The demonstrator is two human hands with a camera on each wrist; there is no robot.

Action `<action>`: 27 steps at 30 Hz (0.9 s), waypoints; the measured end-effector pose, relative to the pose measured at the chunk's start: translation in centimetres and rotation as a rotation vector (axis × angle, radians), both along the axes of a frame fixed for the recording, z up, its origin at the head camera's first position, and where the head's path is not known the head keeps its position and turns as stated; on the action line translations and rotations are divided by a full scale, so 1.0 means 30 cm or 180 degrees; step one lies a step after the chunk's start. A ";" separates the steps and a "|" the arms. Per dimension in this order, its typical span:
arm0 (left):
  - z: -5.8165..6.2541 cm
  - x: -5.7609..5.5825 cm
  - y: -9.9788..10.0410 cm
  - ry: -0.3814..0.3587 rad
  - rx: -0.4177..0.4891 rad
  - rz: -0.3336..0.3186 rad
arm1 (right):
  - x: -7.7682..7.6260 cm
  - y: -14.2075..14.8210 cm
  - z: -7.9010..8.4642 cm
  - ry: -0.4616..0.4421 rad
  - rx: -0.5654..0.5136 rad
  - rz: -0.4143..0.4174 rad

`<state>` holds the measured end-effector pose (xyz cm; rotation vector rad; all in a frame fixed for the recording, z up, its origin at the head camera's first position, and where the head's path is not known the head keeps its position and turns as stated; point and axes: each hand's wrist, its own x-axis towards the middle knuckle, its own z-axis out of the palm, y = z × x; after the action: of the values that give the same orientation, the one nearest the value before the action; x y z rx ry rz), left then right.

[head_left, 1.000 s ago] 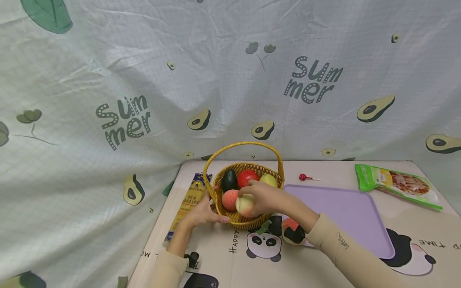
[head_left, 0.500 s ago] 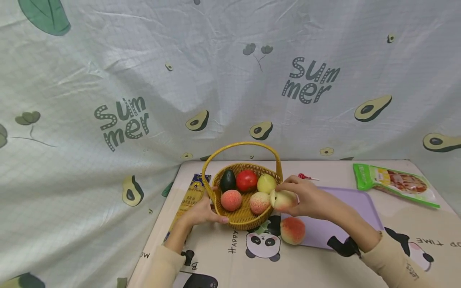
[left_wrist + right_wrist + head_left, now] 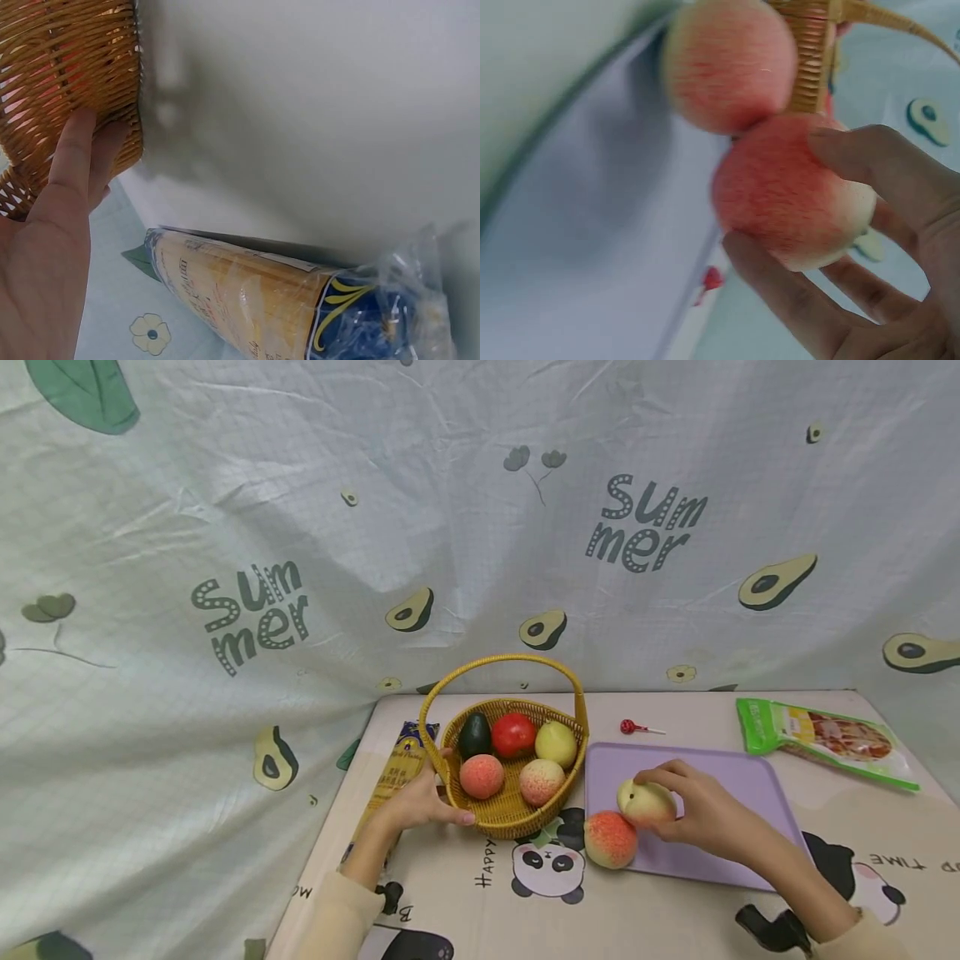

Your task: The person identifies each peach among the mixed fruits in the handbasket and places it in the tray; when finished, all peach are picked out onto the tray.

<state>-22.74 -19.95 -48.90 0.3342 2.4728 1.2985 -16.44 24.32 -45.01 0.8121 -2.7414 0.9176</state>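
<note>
My left hand (image 3: 423,797) rests against the left side of the wicker basket (image 3: 510,828), thumb at the front rim. In the left wrist view, straight fingers (image 3: 73,154) touch the woven wall. My right hand (image 3: 708,814) holds a pale peach (image 3: 651,803) between thumb and fingers over the near left part of the lilac tray (image 3: 738,835). Beside it, a redder peach (image 3: 611,840) sits at the tray's left edge; the two peaches meet in the right wrist view. The basket contains an avocado (image 3: 475,736), a red round fruit (image 3: 514,736), a yellow-green fruit (image 3: 556,744) and two peaches.
A bag of spaghetti (image 3: 393,777) lies left of the basket, partly behind my left hand. Behind the tray is a red lollipop (image 3: 628,727); a green food packet (image 3: 836,743) lies at the back right. The basket's tall handle (image 3: 504,658) arches above it.
My right hand has carried the pale peach out of the basket and rightward over the tray, beside the redder peach. My left hand has stayed at the basket.
</note>
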 end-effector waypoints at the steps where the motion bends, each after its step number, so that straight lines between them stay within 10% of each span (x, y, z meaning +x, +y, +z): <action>1: 0.001 0.001 0.000 0.0004 -0.0012 0.0021 | 0.007 0.010 -0.011 0.0026 -0.0012 -0.0024; 21: 0.002 0.009 0.003 0.0003 -0.0040 0.0073 | 0.081 0.105 -0.124 -0.0026 0.0088 -0.0410; 27: -0.002 0.008 0.000 0.0013 -0.0032 0.0078 | 0.094 0.099 -0.175 0.0341 0.0037 -0.0349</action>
<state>-22.50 -19.94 -48.95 0.3053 2.4933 1.2960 -13.61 27.29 -50.25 0.6841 -2.6713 0.8136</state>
